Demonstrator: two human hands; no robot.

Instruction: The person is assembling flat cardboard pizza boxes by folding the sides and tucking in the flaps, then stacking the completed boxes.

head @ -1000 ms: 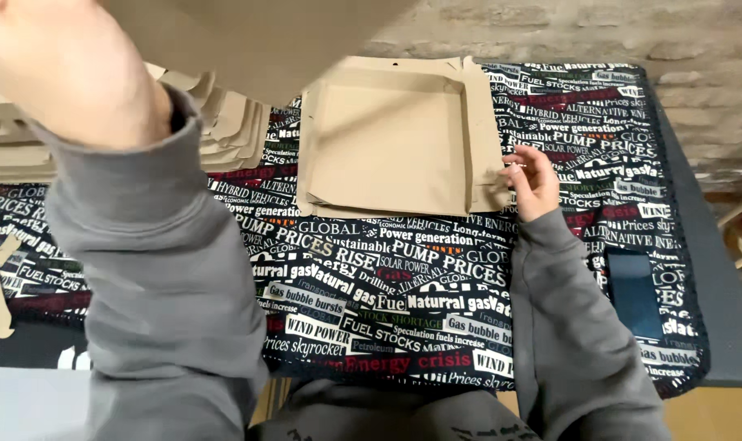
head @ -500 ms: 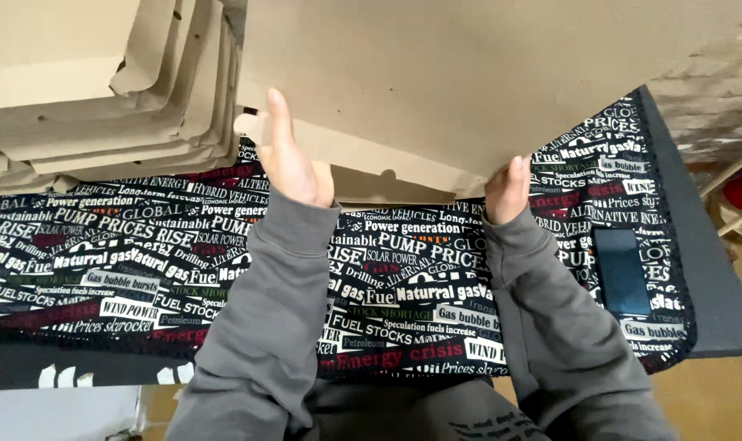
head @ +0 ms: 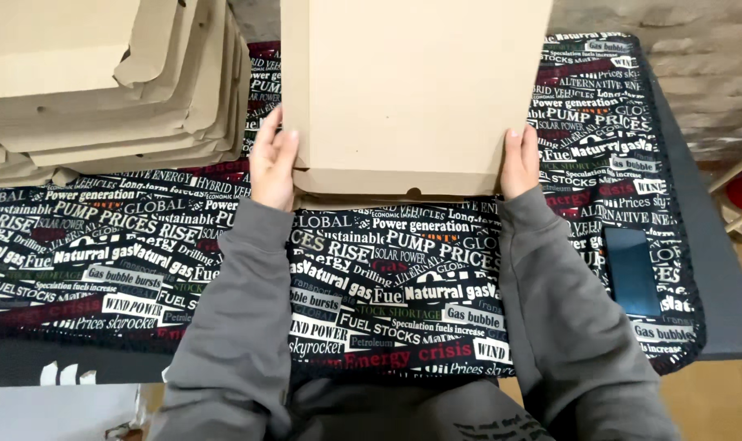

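Printed cloth (head: 404, 269) now carrying flat cardboard box (head: 412, 90), brought down from above, left hand (head: 271, 163) and right hand (head: 519, 163) clamped on its edges.

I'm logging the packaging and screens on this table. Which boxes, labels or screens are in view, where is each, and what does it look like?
Folded cardboard box: top centre, flat, square, plain tan, held by the left hand and right hand.
Stack of flat cardboard blanks: top left, tan, unfolded.
Phone: right side of the printed cloth, dark rectangular screen, unlit.
No separate labels or signs.
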